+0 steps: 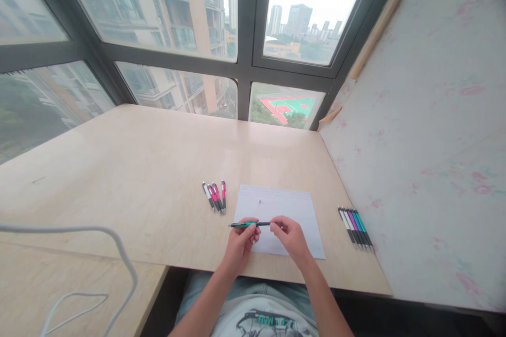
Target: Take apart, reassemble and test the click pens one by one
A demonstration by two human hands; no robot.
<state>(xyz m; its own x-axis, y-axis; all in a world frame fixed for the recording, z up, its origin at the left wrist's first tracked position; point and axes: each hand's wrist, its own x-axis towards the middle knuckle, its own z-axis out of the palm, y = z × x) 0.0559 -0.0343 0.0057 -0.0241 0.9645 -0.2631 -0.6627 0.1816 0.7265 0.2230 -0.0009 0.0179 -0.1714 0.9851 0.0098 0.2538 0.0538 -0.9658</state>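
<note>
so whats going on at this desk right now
A person seated at a wooden desk by a window holds a green pen crosswise in both hands, left hand on the barrel and right hand at its other end, just above a sheet of paper. A small cluster of pink pens lies left of the paper, and a row of mixed-colour pens lies to its right.

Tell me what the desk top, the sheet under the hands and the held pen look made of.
Desk top: pale wood, probably plywood, faint grain, matte. Sheet: thin white paper, lying flat. Pen, held by both the left hand and right hand: likely glossy green plastic; too small to confirm.
</note>
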